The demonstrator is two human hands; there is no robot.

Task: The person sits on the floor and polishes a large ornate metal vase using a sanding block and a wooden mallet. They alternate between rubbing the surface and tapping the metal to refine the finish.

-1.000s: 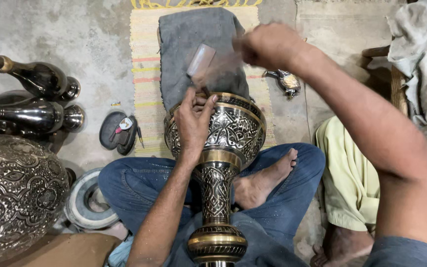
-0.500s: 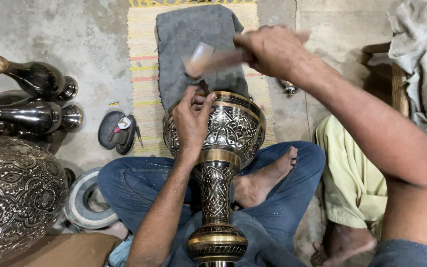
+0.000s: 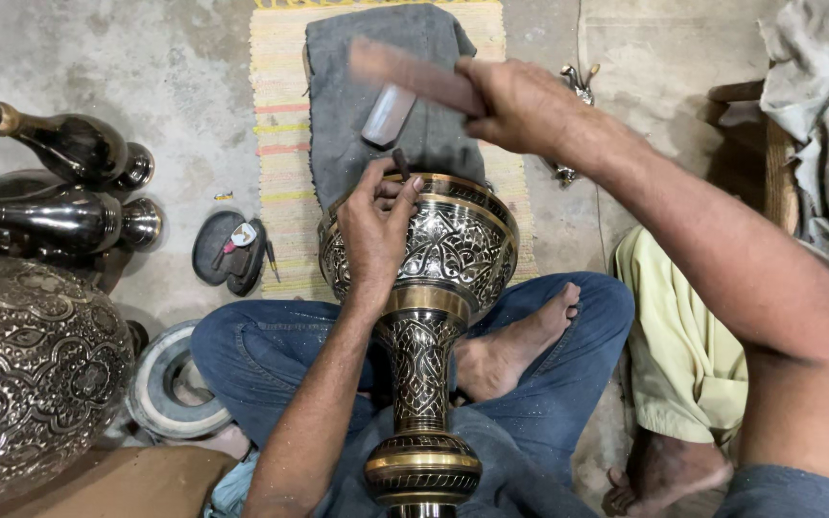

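Engraving work seen from above: an ornate brass vase [image 3: 421,317] lies tilted across my crossed legs, its wide patterned bowl pointing away from me and its ringed foot near my waist. My left hand [image 3: 373,230] rests on the vase's upper rim, its grip pinched together on a small dark chisel [image 3: 402,163] set against the metal. My right hand [image 3: 518,104], raised above and beyond the vase, has its grip clamped on a flat wooden mallet [image 3: 405,77], blurred. To strike well, I judge the chisel tip must stay seated on the pattern line, with blows light and square. Left of the vase lie dark metal bottles [image 3: 69,182] and a large engraved pot [image 3: 31,374].
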